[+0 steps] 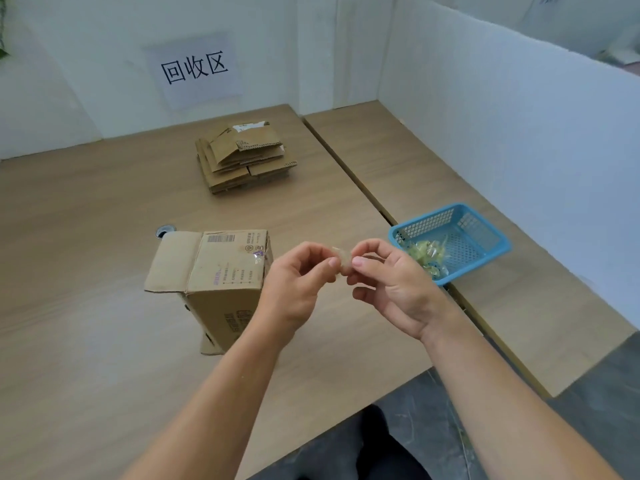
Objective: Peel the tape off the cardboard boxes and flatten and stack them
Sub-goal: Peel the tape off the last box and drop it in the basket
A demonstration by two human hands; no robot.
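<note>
Tape wad (343,264) | pinched between both hands, left (298,282), right (388,282) | cardboard box (221,282) just left

The left hand (294,275) hides the right side of the cardboard box (214,271). Its small print is unreadable. The fingers (330,263) cover most of the tape wad (343,263).

Box (214,271) left of basket (450,237), flat stack (242,157) behind

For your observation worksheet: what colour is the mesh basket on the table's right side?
The basket is blue, seen best in the head view.
</note>
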